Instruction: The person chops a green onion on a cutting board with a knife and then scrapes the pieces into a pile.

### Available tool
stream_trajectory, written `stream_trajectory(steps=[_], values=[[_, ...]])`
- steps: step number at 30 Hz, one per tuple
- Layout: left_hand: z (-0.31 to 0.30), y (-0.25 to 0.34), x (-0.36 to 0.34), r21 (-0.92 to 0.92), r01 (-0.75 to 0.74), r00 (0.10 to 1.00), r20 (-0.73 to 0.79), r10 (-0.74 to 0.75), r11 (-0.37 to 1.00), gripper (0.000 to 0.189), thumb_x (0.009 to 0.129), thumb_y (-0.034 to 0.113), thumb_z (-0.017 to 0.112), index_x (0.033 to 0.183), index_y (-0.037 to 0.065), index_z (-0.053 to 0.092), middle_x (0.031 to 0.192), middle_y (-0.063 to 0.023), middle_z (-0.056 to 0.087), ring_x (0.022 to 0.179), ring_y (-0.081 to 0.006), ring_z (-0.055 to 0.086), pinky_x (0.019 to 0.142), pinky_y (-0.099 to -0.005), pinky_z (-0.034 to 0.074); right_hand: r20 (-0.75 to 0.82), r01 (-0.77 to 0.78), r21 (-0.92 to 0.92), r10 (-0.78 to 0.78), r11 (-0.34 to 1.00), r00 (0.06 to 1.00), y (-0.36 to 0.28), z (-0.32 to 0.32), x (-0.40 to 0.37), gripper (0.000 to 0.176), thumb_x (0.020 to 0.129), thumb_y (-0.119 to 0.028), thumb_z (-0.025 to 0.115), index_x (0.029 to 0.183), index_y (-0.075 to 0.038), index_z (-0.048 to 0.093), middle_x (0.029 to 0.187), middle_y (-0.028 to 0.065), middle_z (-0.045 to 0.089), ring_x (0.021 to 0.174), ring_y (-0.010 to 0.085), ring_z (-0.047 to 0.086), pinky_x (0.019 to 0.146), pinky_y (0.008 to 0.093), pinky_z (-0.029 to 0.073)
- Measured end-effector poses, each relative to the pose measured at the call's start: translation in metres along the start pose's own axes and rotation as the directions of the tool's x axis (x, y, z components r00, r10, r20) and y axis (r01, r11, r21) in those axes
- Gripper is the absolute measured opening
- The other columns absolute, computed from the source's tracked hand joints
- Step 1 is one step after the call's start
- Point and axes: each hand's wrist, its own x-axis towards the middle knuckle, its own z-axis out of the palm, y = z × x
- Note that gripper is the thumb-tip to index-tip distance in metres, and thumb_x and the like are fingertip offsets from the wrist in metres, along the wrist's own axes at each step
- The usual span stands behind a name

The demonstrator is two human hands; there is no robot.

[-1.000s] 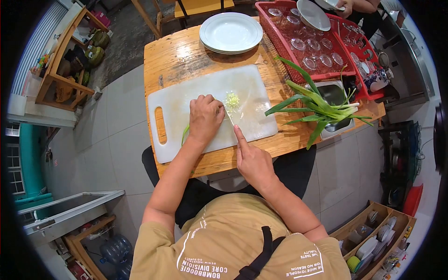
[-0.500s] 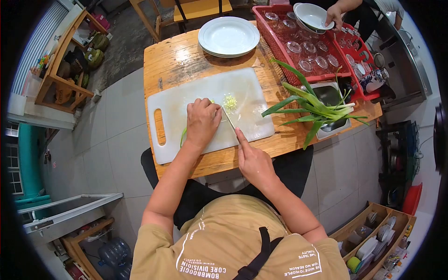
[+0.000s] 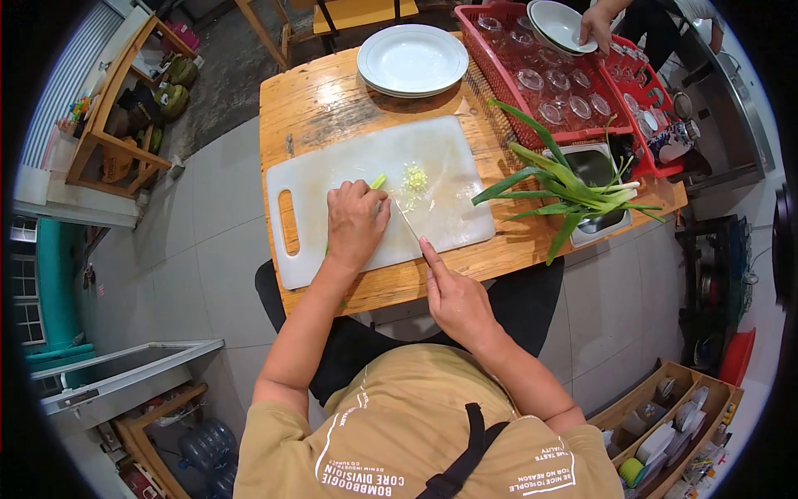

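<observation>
My left hand (image 3: 356,223) is closed over a green onion stalk (image 3: 378,181) on the white cutting board (image 3: 312,179). The stalk's pale green end sticks out past my fingers, and most of it is hidden beneath the hand. My right hand (image 3: 457,298) grips a knife (image 3: 407,223) by its handle, the blade slanting up-left toward my left fingertips. A small heap of finely chopped green onion (image 3: 415,176) lies just beyond the blade, with loose bits around it. To the right, a bunch of green onions (image 3: 569,191) rests across a metal tray (image 3: 592,166).
A stack of white plates (image 3: 413,60) stands at the table's far edge. Upturned glasses fill a red crate (image 3: 482,62) at back right, where another person's hand (image 3: 596,27) holds white bowls (image 3: 559,25). The wooden table's (image 3: 312,108) front edge is near my body.
The stalk's end now shows more beyond my left fingers. The knife tip has shifted slightly down, and the view has moved a little.
</observation>
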Motion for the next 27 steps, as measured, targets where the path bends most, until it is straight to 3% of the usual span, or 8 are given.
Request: stream_trajectory(steps=[9, 11, 15, 21, 23, 27], values=[[0.000, -0.002, 0.002, 0.002, 0.028, 0.999, 0.025, -0.028, 1.000, 0.010, 0.090, 0.017, 0.081, 0.097, 0.010, 0.081, 0.090, -0.0055, 0.064, 0.093, -0.0262, 0.061, 0.088, -0.0423, 0.042, 0.014, 0.004, -0.010, -0.004, 1.000, 1.000, 0.006, 0.002, 0.013, 0.065, 0.108, -0.019, 0.056, 0.170, -0.017, 0.039, 0.077, 0.0205, 0.071, 0.069, 0.0410, 0.070, 0.066, 0.0545, 0.056], [0.001, -0.002, 0.003, 0.022, 0.024, 0.999, 0.031, -0.024, 0.999, 0.010, 0.090, 0.017, 0.081, 0.096, 0.009, 0.082, 0.090, -0.0056, 0.065, 0.094, -0.0261, 0.061, 0.088, -0.0425, 0.042, 0.026, -0.076, -0.020, 0.076, 0.997, 0.997, 0.004, -0.007, 0.014, 0.063, 0.109, -0.020, 0.056, 0.170, -0.017, 0.040, 0.076, 0.0218, 0.071, 0.069, 0.0420, 0.070, 0.066, 0.0559, 0.055], [0.002, -0.001, 0.005, 0.020, 0.018, 0.999, 0.027, -0.019, 1.000, 0.010, 0.090, 0.017, 0.082, 0.096, 0.010, 0.082, 0.090, -0.0059, 0.065, 0.094, -0.0261, 0.062, 0.088, -0.0427, 0.043, -0.001, -0.082, 0.003, 0.082, 0.997, 0.997, 0.006, -0.015, 0.013, 0.061, 0.109, -0.021, 0.056, 0.169, -0.017, 0.042, 0.076, 0.0225, 0.071, 0.069, 0.0429, 0.070, 0.067, 0.0572, 0.055], [0.005, 0.001, 0.005, 0.023, 0.035, 0.999, 0.024, -0.035, 0.999, 0.009, 0.090, 0.017, 0.082, 0.096, 0.010, 0.082, 0.090, -0.0056, 0.066, 0.093, -0.0259, 0.062, 0.088, -0.0426, 0.043, -0.016, -0.014, 0.035, 0.014, 0.999, 1.000, 0.002, -0.005, 0.022, 0.061, 0.109, -0.020, 0.056, 0.168, -0.016, 0.042, 0.075, 0.0223, 0.070, 0.068, 0.0434, 0.070, 0.067, 0.0572, 0.055], [0.004, 0.001, 0.006, 0.025, 0.024, 0.999, 0.023, -0.025, 0.999, 0.009, 0.090, 0.017, 0.082, 0.096, 0.010, 0.082, 0.090, -0.0051, 0.065, 0.093, -0.0258, 0.062, 0.088, -0.0423, 0.043, 0.065, -0.117, 0.044, 0.114, 0.992, 0.991, -0.001, -0.006, 0.026, 0.057, 0.112, -0.020, 0.056, 0.167, -0.021, 0.044, 0.082, 0.0273, 0.071, 0.075, 0.0481, 0.070, 0.071, 0.0571, 0.054], [0.008, 0.003, 0.008, 0.005, 0.020, 1.000, 0.014, -0.020, 1.000, 0.009, 0.090, 0.018, 0.082, 0.096, 0.011, 0.082, 0.089, -0.0051, 0.065, 0.093, -0.0259, 0.061, 0.087, -0.0422, 0.043, 0.041, -0.115, 0.076, 0.112, 0.990, 0.993, 0.002, -0.015, 0.024, 0.057, 0.112, -0.020, 0.055, 0.168, -0.022, 0.044, 0.082, 0.0274, 0.071, 0.075, 0.0485, 0.070, 0.071, 0.0573, 0.054]])
